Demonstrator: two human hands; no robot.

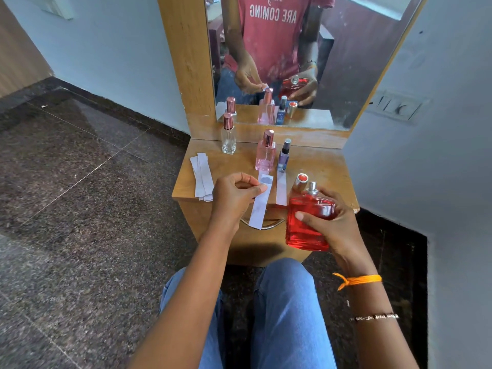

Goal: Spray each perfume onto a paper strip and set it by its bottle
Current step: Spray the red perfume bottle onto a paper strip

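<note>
My right hand (334, 222) grips a red perfume bottle (306, 225) with its cap off and its silver nozzle bare, held over the table's front edge. Its silver cap with a red top (300, 181) stands on the table just behind. My left hand (234, 198) pinches a white paper strip (259, 206) that hangs down to the left of the bottle. On the table stand a clear bottle (229, 138), a pink bottle (265, 153) and a small purple spray bottle (283, 157). One strip (281, 187) lies before the purple bottle.
A pile of spare white strips (202, 177) lies on the left of the small wooden dressing table (327, 166). A mirror (346, 75) rises behind the bottles. Grey walls close in on both sides, and my knees are below the table front.
</note>
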